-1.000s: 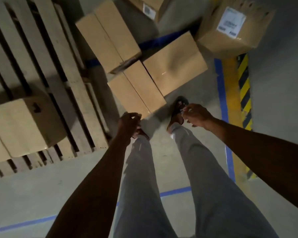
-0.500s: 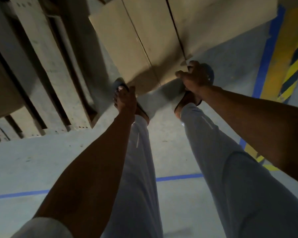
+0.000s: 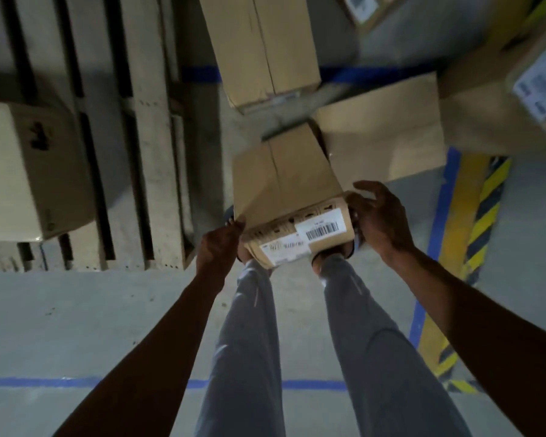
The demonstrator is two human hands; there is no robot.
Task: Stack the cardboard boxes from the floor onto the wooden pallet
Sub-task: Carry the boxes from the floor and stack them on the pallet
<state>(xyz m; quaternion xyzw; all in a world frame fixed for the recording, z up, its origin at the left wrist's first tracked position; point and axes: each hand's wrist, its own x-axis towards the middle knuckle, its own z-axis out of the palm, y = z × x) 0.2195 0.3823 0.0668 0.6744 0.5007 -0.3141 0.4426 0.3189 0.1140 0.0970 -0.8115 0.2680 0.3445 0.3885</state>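
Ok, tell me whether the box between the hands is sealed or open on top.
Sealed. The box has both top flaps lying flat, meeting along a closed centre seam; nothing inside shows.

Cardboard box (image 3: pixel 284 184) held between two hands, its near end tipped up over the person's feet: left hand (image 3: pixel 219 244) at near-left corner, right hand (image 3: pixel 379 220) at near-right side. Wooden pallet (image 3: pixel 145 137) lies to the left w/ one box (image 3: pixel 29 171) on it. Behind held box, a long box (image 3: pixel 262 48); just right of it, a flat box (image 3: pixel 382 137); far right, a labelled box (image 3: pixel 511 99). Floor stripe (image 3: pixel 483 200) runs along the right.
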